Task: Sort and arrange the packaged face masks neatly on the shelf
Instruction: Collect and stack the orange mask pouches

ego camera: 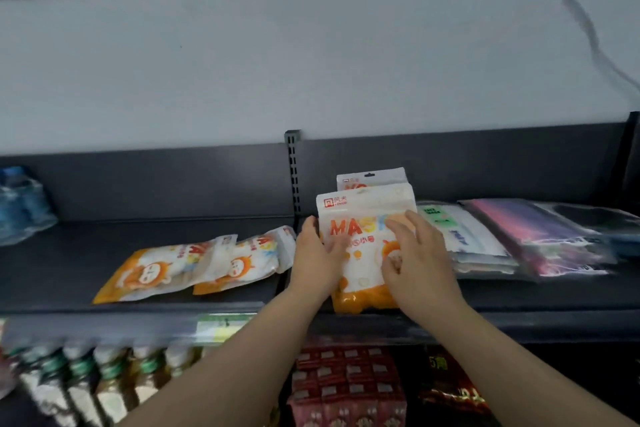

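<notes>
Standing below the orange-and-white mask pack (360, 270), on a lower level, are rows of bottles (104, 374) to its lower left and red packets (346, 385) right beneath it. The pack itself is upright at the front edge of the dark shelf (104, 239). The left hand (317, 253) grips its left edge with the thumb across the front. The right hand (415, 253) curls over its right side, fingers spread on the front. Left of the pack, two matching packs (152, 270) lie flat and overlapping. Right of it, flat mask packs (460, 236) are piled, white then purple. Just behind it stands a second pack (370, 178). Behind and left rises a slotted post (293, 177), and far left sits a blue bundle (20, 204).
</notes>
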